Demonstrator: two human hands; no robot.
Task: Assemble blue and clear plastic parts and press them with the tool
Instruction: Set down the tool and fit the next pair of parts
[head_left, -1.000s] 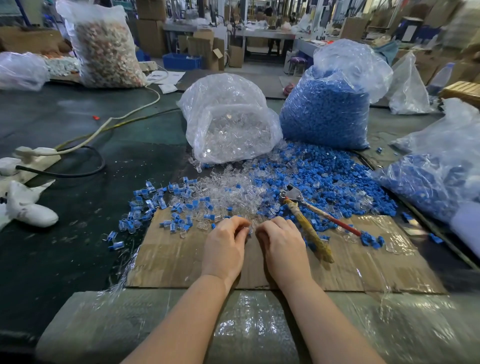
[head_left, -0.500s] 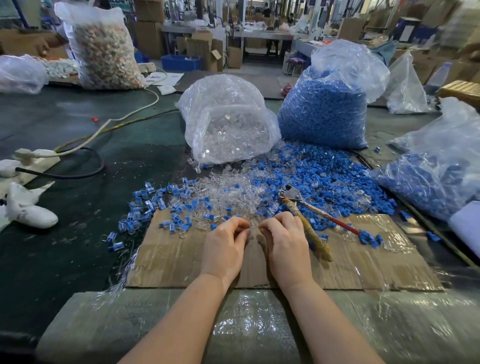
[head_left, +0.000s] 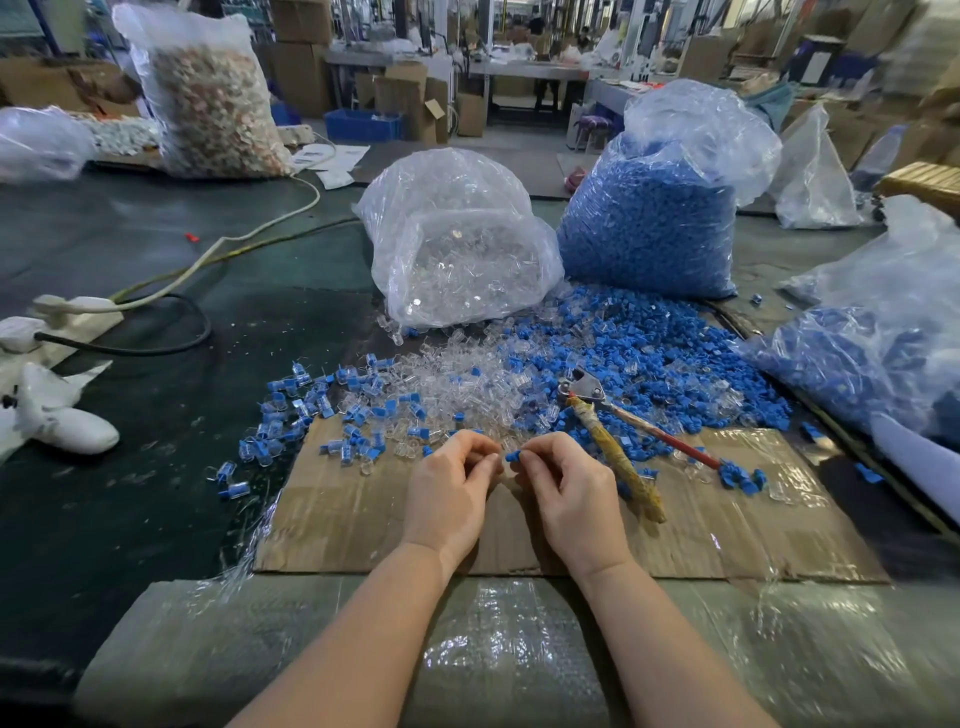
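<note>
- We see the dark green table (head_left: 130, 509) carrying the whole work area; its layout is unchanged from the earlier frames.
- The cardboard sheet (head_left: 353, 519) lies flat at the near edge, in the same place as before.
- The bag of blue parts (head_left: 649, 223) stands upright at the far right of the pile; the bag of clear parts (head_left: 457, 249) stands just to its left. Neither has moved.
- The loose blue parts (head_left: 649, 358) spread from the foot of the blue bag toward the cardboard, mixed on their left side with the loose clear parts (head_left: 457, 374).
- The assembled pieces (head_left: 291, 410), blue and clear joined, lie scattered at the far left corner of the cardboard.
- The pressing tool (head_left: 613, 441) lies on the cardboard and the pile edge, just right of the right hand, metal head pointing away, untouched, as in the earlier frames.
- The left hand (head_left: 447, 493) has its fingers curled with thumb and fingertips brought together. We cannot tell what it holds; any clear part there is not discernible.
- The right hand (head_left: 571, 493) pinches a blue part (head_left: 513, 456) between thumb and forefinger, the other fingers curled.
- Compared with one second ago, both hands have lifted off the pile edge and now face each other over the cardboard's far edge, fingertips near but apart; the blue part, hidden earlier, is now visible between the two hands.
</note>
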